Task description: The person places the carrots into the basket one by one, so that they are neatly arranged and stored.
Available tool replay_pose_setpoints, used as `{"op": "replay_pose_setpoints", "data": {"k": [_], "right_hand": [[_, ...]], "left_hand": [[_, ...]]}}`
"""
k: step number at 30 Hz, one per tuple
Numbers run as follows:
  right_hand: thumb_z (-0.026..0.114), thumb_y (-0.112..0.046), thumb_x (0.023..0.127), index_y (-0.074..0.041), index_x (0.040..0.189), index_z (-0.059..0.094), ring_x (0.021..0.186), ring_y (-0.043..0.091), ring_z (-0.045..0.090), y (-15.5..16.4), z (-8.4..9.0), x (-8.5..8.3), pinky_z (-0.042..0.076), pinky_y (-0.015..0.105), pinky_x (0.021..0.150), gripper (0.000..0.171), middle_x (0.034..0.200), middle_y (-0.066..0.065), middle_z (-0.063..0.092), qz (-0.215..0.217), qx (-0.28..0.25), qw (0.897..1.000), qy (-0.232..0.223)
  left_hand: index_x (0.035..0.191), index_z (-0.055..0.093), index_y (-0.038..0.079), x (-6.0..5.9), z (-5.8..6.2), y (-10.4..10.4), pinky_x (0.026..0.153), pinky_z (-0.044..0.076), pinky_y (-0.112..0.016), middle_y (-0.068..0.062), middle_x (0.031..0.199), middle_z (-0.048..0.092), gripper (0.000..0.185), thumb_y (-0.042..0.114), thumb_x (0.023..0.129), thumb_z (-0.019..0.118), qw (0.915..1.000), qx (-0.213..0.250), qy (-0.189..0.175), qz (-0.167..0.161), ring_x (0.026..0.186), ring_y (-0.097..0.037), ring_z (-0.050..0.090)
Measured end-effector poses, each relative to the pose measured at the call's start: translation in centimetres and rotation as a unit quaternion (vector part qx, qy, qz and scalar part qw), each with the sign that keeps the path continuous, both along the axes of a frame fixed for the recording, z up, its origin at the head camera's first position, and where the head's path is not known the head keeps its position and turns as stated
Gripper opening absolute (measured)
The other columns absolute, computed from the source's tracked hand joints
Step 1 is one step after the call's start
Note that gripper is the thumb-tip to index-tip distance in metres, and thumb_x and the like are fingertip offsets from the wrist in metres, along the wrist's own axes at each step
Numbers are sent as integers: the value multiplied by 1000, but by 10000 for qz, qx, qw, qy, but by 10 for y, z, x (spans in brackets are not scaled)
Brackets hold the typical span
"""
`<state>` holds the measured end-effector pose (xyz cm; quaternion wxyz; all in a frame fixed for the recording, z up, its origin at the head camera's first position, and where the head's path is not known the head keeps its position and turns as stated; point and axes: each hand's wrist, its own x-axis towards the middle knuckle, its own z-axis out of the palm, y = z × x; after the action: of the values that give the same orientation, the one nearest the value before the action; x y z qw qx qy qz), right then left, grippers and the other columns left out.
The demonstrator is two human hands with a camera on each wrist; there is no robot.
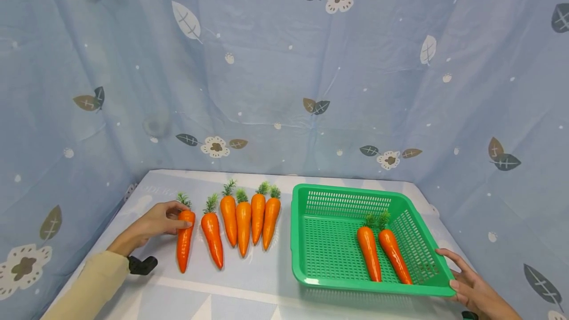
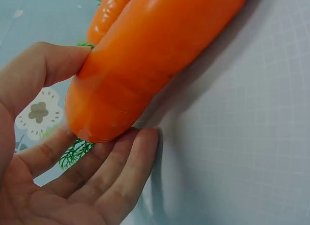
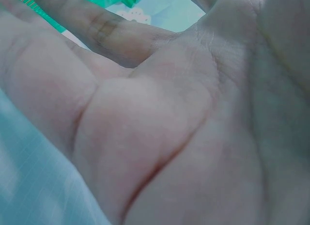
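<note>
My left hand (image 1: 156,220) pinches the top end of the leftmost carrot (image 1: 183,248), which has a green leafy tuft. In the left wrist view, the thumb (image 2: 63,63) lies on one side of this carrot (image 2: 140,60) and the other fingers are at its blunt end. At the right, my right hand (image 1: 473,285) holds the near right corner of a green plastic basket (image 1: 299,241) by its rim. Inside the basket lie two carrots (image 1: 369,253), side by side. The right wrist view is mostly filled by the palm (image 3: 160,118), with a bit of green basket at the top.
Just right of the left hand lies another carrot (image 1: 212,241). Several more carrots (image 1: 243,228) form a row between it and the basket. They lie on a pale patterned table cover (image 1: 240,285). A blue floral curtain (image 1: 266,63) surrounds the table at the back and sides.
</note>
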<state>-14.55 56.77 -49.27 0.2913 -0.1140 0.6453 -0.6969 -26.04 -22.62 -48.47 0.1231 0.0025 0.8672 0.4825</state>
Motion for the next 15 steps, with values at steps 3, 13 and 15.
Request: {"op": "replay_pose_setpoints", "data": {"k": [3, 13, 15], "right_hand": [[22, -15, 114, -57, 151, 20, 130, 17, 58, 0, 0, -1, 50, 54, 103, 56, 142, -26, 49, -8, 44, 10000, 6], [20, -13, 114, -57, 150, 23, 132, 17, 57, 0, 1, -1, 47, 55, 106, 57, 143, -23, 51, 250, -333, 9991, -103], [19, -13, 114, -57, 150, 23, 132, 17, 57, 0, 1, -1, 47, 55, 106, 57, 144, -23, 50, 267, -340, 9990, -78]], "left_hand": [[134, 56, -5, 3, 1, -1, 81, 62, -40, -26, 132, 53, 60, 22, 88, 85, 9996, 273, 13, -39, 100, -28, 65], [141, 52, -4, 3, -1, -4, 83, 62, -43, -31, 143, 45, 68, 25, 88, 85, 9984, 543, 144, 115, 109, -35, 64], [142, 52, -3, 1, 0, -4, 84, 61, -43, -30, 143, 46, 71, 28, 87, 85, 9985, 488, 201, 172, 113, -37, 62]]}}
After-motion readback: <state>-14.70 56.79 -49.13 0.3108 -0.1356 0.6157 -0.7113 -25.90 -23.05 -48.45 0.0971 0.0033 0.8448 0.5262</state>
